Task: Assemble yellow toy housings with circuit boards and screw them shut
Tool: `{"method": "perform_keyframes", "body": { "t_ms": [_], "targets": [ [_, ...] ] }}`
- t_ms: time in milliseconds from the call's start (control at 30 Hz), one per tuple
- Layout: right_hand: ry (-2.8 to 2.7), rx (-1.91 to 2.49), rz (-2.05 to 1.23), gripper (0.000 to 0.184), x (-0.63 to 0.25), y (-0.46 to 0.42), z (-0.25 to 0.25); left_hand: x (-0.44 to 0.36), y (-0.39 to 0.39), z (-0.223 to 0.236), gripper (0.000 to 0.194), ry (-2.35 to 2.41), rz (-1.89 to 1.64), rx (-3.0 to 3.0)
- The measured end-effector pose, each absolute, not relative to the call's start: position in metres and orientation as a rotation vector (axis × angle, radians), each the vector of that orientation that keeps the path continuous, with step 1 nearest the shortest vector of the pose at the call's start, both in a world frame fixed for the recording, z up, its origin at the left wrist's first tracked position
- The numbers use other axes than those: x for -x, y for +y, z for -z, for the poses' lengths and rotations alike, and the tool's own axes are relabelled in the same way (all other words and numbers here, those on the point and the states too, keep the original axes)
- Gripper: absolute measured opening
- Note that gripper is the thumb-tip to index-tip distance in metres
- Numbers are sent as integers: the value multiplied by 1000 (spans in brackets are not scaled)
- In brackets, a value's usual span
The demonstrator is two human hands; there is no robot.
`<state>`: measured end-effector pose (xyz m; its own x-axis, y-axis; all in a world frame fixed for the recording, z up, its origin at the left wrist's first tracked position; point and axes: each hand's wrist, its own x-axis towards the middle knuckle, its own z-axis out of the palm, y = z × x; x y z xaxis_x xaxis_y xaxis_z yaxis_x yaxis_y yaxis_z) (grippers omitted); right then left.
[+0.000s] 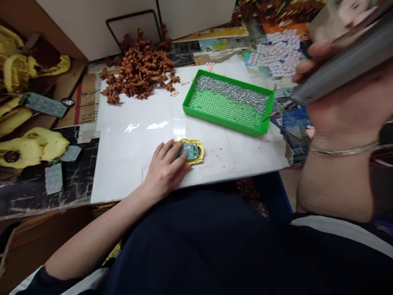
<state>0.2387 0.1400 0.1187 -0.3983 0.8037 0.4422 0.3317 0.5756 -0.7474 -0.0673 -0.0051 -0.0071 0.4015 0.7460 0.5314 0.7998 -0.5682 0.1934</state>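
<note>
My left hand (166, 166) rests flat on the white board (129, 164), its fingertips on a small yellow plastic part (196, 153) that carries a green circuit board. My right hand (340, 102) is raised close to the camera at the upper right, blurred, its fingers wrapped around a long grey tool or bar (346, 61). A thin metal bangle (344, 150) circles that wrist.
A green tray (229, 119) holding a heap of small silver screws sits at the board's far right. A pile of brown plastic pieces (139, 71) lies at the far left of the board. Yellow plastic shells (30, 145) and spare circuit boards (44, 105) lie to the left.
</note>
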Motion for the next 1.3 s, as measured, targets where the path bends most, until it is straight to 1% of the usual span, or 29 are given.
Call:
{"method": "perform_keyframes", "body": {
  "t_ms": [33,67,100,167,267,333,400,533,667,733,800,967,1033,1167,1300],
  "targets": [
    [-1691,729,-841,55,-239,143,-115,64,-5,5,21,-1429,869,2550],
    [-1540,628,-970,51,-238,146,-110,62,-5,3,22,-1439,839,2553],
    [-1412,564,-992,58,-236,148,-106,61,-5,0,23,-1437,809,2553],
    [-1375,501,-957,55,-228,152,-98,61,-3,-5,21,-1384,758,2551],
    [-1321,468,-805,36,-219,157,-86,63,3,-10,10,-1242,727,2620],
    [-1258,494,-743,30,-218,159,-77,63,9,-11,6,-1165,747,2687],
    [-1241,548,-698,32,-220,162,-68,62,13,-11,4,-1136,781,2704],
    [-1276,667,-606,39,-227,166,-52,59,14,-12,9,-1130,800,2673],
    [-1304,805,-583,49,-232,167,-42,59,12,-13,9,-1155,774,2657],
    [-1311,819,-571,50,-232,168,-39,60,12,-13,9,-1166,763,2652],
    [-1298,784,-558,48,-231,168,-36,60,11,-12,8,-1181,768,2648],
    [-1300,693,-509,34,-229,165,-32,59,11,-9,9,-1182,800,2653],
    [-1362,729,-508,33,-230,164,-32,60,12,-8,10,-1166,818,2647],
    [-1351,791,-491,39,-227,166,-45,60,14,-7,10,-1159,829,2654],
    [-1168,536,-462,43,-205,161,-73,61,14,-7,12,-1160,799,2680]
  ]
}}
